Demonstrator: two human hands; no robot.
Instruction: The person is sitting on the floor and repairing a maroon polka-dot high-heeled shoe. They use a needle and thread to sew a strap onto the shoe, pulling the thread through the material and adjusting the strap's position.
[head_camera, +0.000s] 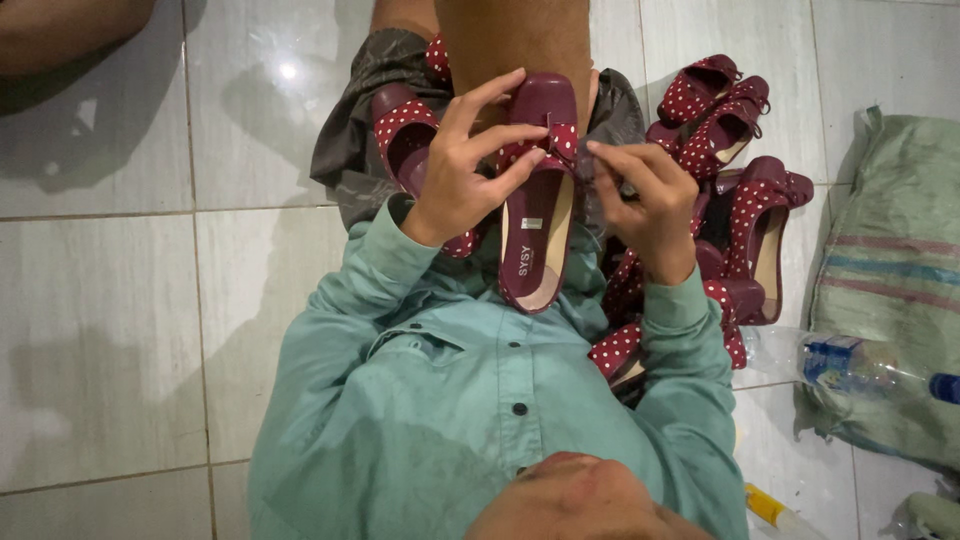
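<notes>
Apparently over your lap, your left hand grips the maroon shoe by its toe; right-hand fingers pinch near its dotted bow. Light, fairly stiff; hold the sides.

The scene is being lit evenly and fairly brightly from overhead. A small glare spot is being reflected off the glossy floor tiles at about eleven o'clock. Soft shadows are being thrown across the tiles at nine o'clock. Focus is being held sharply at centre, while slight softening and wide-angle stretching are being shown toward the edges.
</notes>
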